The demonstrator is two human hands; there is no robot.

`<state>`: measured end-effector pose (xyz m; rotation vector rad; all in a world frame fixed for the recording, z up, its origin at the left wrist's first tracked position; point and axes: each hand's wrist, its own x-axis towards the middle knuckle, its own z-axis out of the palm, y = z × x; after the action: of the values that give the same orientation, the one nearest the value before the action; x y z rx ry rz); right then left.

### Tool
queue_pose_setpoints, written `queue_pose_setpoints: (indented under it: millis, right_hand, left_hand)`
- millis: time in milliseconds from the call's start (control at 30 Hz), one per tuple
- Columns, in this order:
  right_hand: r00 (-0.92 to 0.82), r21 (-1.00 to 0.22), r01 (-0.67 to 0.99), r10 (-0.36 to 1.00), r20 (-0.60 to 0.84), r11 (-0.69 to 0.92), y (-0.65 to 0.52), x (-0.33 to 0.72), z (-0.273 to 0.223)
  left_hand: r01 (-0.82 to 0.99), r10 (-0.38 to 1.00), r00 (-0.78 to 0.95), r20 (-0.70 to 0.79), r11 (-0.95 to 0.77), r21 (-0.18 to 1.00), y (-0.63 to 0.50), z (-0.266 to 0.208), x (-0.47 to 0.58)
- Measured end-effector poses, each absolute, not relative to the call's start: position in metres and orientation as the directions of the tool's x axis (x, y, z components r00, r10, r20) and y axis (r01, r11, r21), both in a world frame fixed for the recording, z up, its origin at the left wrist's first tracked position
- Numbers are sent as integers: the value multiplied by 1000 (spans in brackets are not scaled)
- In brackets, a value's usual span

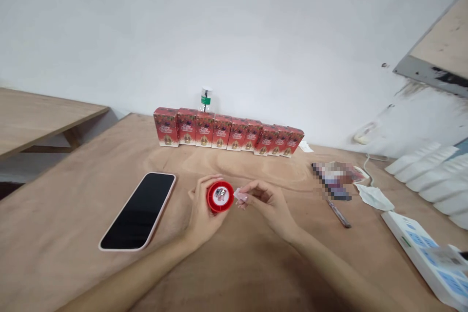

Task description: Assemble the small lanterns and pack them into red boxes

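Note:
My left hand (202, 208) is wrapped round a round red container (221, 197), whose facing end carries a white printed disc inside a red rim. Close by on the right, my right hand (270, 204) pinches a small crumpled whitish piece (239, 196), which looks like tissue or thin film; its exact kind is unclear. That piece is right beside the container's rim, and I cannot tell if they touch. A large smartphone (138, 212) with a pink edge and a dark screen lies left of my left hand.
Several red printed boxes (221, 131) stand in a row near the wall, with a clear bottle (205, 98) behind them. To the right lie a pen-like tool (339, 214), a white tissue (373, 198), a power strip (405, 234) and several white packs (417, 165).

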<state>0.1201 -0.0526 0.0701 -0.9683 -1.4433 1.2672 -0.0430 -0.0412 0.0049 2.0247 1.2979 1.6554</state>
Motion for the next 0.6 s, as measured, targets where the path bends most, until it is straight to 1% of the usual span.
queue_pose_setpoints:
  millis: [100,167,200,267,333,400,433,467,533,600]
  right_hand:
    - [-266,-983,-22,947,181,181,-52,110,69]
    - [-253,-961,24,932,260,274,-52,108,64]
    - [-243,-933,75,914,325,352,-52,108,62]
    - [-240,-814,224,840,486,535,-52,110,58]
    - [-253,-640,378,740,623,669,-53,112,57]
    - [-251,-513,474,668,701,716,-55,114,57]
    - [-245,-482,498,650,720,721,-56,115,58]
    - [-244,-467,506,639,729,726,-56,115,59]
    - [-256,-478,491,645,720,728,-57,113,60]
    - [-247,-540,459,685,685,706,-58,109,61]
  left_hand:
    - [491,736,-10,677,-586,645,-42,5,-43]
    - [503,740,29,672,-592,630,-43,5,-42]
    - [510,742,50,669,-594,622,-43,6,-42]
    - [521,741,77,667,-600,607,-44,6,-43]
    - [529,738,79,670,-601,600,-44,6,-43]
    - [536,736,74,673,-598,596,-44,5,-43]
    - [540,738,71,671,-594,596,-44,5,-43]
    - [543,740,69,669,-591,597,-44,4,-43]
    - [544,741,68,669,-589,598,-44,4,-42]
    - [540,736,67,674,-595,596,-43,4,-42]
